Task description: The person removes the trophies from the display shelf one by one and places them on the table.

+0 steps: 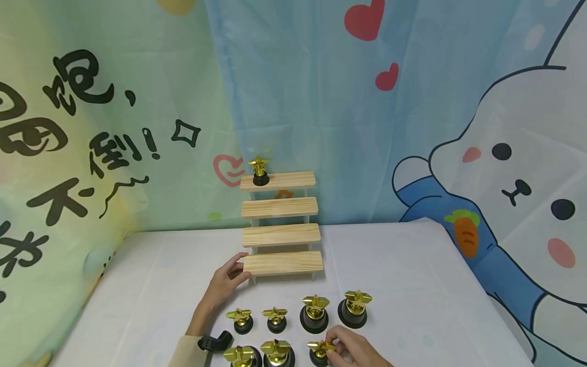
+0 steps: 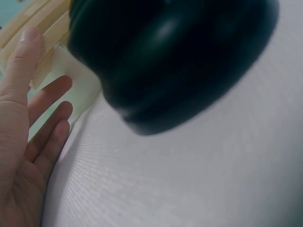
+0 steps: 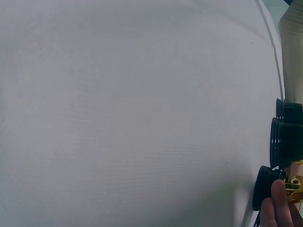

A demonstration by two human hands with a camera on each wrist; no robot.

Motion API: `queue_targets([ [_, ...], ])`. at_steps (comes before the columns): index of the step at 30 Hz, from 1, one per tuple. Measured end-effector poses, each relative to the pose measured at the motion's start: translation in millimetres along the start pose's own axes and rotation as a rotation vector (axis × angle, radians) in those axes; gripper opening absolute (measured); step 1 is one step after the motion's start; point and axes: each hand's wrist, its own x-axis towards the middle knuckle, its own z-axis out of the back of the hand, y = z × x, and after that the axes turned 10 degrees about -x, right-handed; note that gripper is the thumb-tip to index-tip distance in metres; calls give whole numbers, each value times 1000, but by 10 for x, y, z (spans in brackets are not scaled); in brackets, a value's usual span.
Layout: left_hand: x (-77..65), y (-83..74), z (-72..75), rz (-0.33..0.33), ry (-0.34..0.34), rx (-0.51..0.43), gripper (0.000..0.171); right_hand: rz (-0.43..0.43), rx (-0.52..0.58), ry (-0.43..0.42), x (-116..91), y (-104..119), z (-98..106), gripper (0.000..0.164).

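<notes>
My left hand (image 1: 228, 279) is at the left end of the lowest board of a wooden step stand (image 1: 283, 263). In the left wrist view its fingers (image 2: 54, 92) extend beside the stand's clear side support, and the thumb overlaps the boards. My right hand (image 1: 350, 346) pinches the gold top of a small star trophy (image 1: 317, 358) with a round black base, near the table's front edge. The right wrist view catches this trophy (image 3: 266, 188) at its right border, upright, fingertips over the gold part. Another star trophy (image 1: 261, 172) stands at the left of the top board.
Two small trophies (image 1: 243, 322) and two larger ones (image 1: 314, 314) form a row before the stand. Two more large trophies (image 1: 277, 354) stand nearer, left of my right hand. A white cloth covers the table (image 1: 394, 265); a printed curtain (image 1: 298, 102) hangs behind.
</notes>
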Motion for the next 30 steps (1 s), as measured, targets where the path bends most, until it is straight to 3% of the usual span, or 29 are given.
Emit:
queue_targets([
  [6,6,-6,2,-3,8,-2,58,15,-18,4,-15,-32,4,12],
  [13,5,14,5,1,-1,4,59,1,-121,36,-27,58,162,23],
  [22,13,4,6,-10,5,-1,59,300,-319,-220,39,241,317,18],
  [27,13,-9,6,-17,1,3,58,362,-361,-254,160,343,422,19],
  [30,8,-13,4,-17,1,-1,58,333,-391,-265,249,425,497,19],
])
